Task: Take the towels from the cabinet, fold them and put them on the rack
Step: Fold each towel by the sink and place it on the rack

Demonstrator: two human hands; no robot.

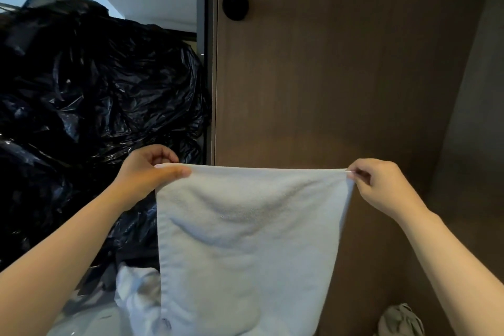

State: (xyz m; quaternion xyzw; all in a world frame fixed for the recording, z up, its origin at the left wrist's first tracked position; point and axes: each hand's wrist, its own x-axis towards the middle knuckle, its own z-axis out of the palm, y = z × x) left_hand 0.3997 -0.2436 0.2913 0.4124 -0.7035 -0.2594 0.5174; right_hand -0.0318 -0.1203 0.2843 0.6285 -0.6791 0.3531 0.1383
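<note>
Left hand (148,172): you're pinching the top left corner of the towel (245,240), thumb on the hem.
Towel: hangs flat between your hands, in front of the brown door (327,76).
Right hand (381,185): pinching the other corner.
Tip: pull the top edge taut, match corners evenly.

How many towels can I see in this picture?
1 for certain: the pale blue towel, held at its top corners by the left hand and right hand. The white cloth at lower left and grey cloth at lower right may be others.
</note>
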